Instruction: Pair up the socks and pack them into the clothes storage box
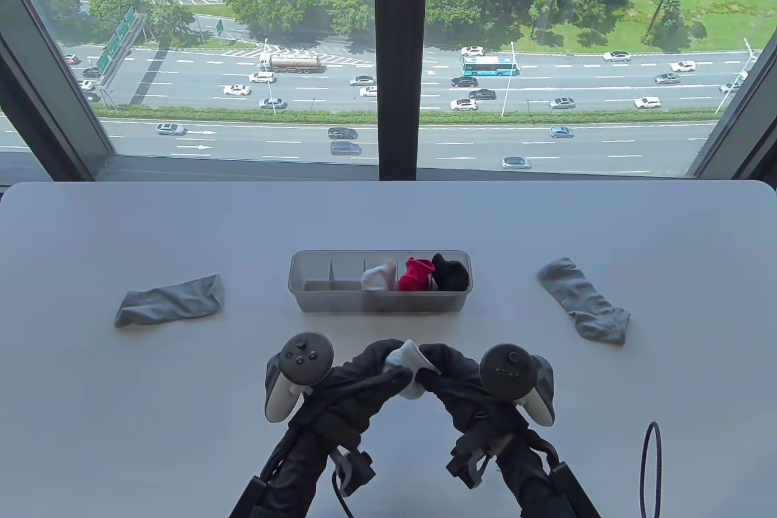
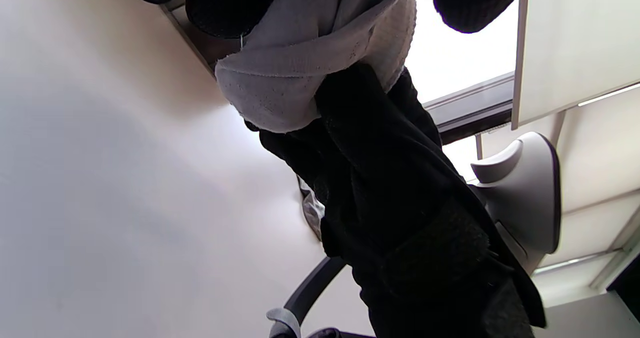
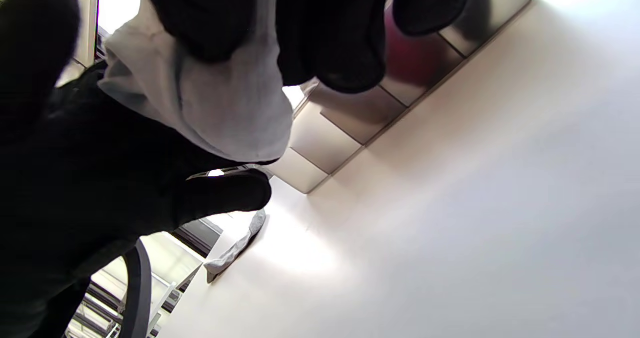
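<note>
A grey sock (image 1: pixel 170 300) lay crumpled at the left of the white table (image 1: pixel 121 408), well apart from everything else. Toward the middle stood the clear storage box (image 1: pixel 380 302), long side facing the person, split by dividers. Its two left compartments looked bare; then came a white sock bundle (image 1: pixel 376 279), a pink bundle (image 1: pixel 416 274) and a black bundle (image 1: pixel 450 272) at the right end.

Just in front of the box, the left hand (image 1: pixel 370 369) and right hand (image 1: pixel 446 369) met over the table, both with fingers curled round a white sock (image 1: pixel 408 360) bunched between them. The gloves covered most of it, so whether it was one sock or a pair was hard to tell. In the left wrist view the fabric (image 2: pixel 305 72) hung folded under the fingertips; in the right wrist view it (image 3: pixel 220 112) blocked part of the box (image 3: pixel 345 127) behind.

A second grey sock (image 1: pixel 584 300) lay flat at the right, angled, well apart from the box. A dark cable loop (image 1: pixel 651 469) sat near the table's bottom right edge. Behind the table, a window (image 1: pixel 388 56) showed a busy road.
</note>
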`<state>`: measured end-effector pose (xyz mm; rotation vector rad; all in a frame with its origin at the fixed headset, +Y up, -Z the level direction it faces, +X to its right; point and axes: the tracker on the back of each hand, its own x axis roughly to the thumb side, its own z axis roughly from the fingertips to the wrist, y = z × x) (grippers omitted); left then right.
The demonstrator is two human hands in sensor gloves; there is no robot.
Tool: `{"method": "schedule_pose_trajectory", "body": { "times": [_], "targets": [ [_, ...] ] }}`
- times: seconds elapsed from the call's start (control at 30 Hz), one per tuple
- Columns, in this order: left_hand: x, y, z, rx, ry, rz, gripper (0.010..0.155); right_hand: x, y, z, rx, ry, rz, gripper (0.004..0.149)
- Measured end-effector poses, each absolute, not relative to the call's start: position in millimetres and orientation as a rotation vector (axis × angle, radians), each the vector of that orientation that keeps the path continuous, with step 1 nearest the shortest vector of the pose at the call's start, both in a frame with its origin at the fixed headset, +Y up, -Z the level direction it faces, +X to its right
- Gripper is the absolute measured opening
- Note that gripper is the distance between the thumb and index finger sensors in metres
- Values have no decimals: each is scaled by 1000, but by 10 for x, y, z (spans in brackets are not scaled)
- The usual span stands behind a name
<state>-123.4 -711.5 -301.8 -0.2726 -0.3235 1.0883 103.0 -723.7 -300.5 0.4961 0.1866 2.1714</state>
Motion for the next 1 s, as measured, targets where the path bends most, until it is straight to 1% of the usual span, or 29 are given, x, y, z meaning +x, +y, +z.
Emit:
{"method": "schedule_pose_trajectory", "body": {
  "times": [0.03, 0.07, 0.1, 0.13, 0.2, 0.3, 0.43, 0.47, 0.5, 0.53, 0.57, 0.6, 0.63, 0.67, 0.7, 0.73, 0.77, 0.8, 0.87, 0.93, 0.97, 1.0],
  "targets": [
    [-1226, -7102, -3025, -220, -314, 1064, 54, 992, -7234, -2994, 520, 206, 2169, 45],
    [-1208, -7080, -3038, -227, -357, 1030, 49, 965, -7243, -2982, 524, 204, 2203, 46],
    [-1201, -7062, -3030, -232, -389, 1029, 47, 973, -7256, -2986, 515, 192, 2228, 48],
    [-1192, -7052, -3013, -191, -394, 1042, 47, 987, -7268, -2995, 501, 191, 2224, 49],
    [-1178, -7053, -3011, -191, -409, 1044, 47, 1044, -7301, -3013, 428, 204, 2124, 55],
    [-1186, -7079, -3025, -245, -393, 1028, 44, 1076, -7313, -3010, 456, 204, 2148, 48],
    [-1229, -7090, -3003, -142, -303, 1025, 39, 1012, -7342, -2995, 458, 242, 2101, 48],
    [-1245, -7099, -2993, -104, -273, 1041, 39, 1010, -7344, -2997, 446, 241, 2084, 48],
    [-1257, -7117, -2991, -87, -275, 1063, 43, 1019, -7339, -3004, 425, 243, 2053, 47],
    [-1261, -7148, -3007, -159, -293, 1093, 54, 1060, -7339, -3012, 393, 227, 2037, 48],
    [-1260, -7177, -3018, -262, -292, 1110, 64, 1097, -7344, -3018, 380, 213, 2016, 48],
    [-1252, -7192, -3024, -294, -301, 1123, 58, 1116, -7350, -3019, 363, 209, 1991, 49],
    [-1238, -7198, -3026, -270, -304, 1134, 53, 1134, -7369, -3022, 353, 218, 1970, 51],
    [-1227, -7188, -3024, -228, -290, 1132, 51, 1138, -7383, -3024, 359, 230, 1971, 58],
    [-1221, -7173, -3014, -181, -270, 1106, 50, 1115, -7412, -3029, 380, 278, 1975, 73],
    [-1220, -7169, -3009, -154, -271, 1111, 49, 1094, -7430, -3034, 400, 321, 1979, 78],
    [-1215, -7165, -3003, -144, -268, 1145, 49, 1062, -7455, -3027, 429, 371, 2001, 73],
    [-1214, -7156, -2998, -162, -281, 1149, 48, 1038, -7454, -3010, 415, 328, 2062, 62],
    [-1237, -7136, -3006, -208, -327, 1093, 48, 1039, -7410, -3001, 372, 221, 2119, 45],
    [-1231, -7105, -3029, -276, -403, 1103, 47, 1075, -7381, -3012, 408, 223, 2138, 42],
    [-1211, -7099, -3032, -313, -440, 1100, 47, 1103, -7375, -3022, 390, 200, 2159, 41],
    [-1178, -7088, -3034, -376, -467, 1061, 47, 1140, -7369, -3054, 429, 237, 2180, 41]
  ]
}}
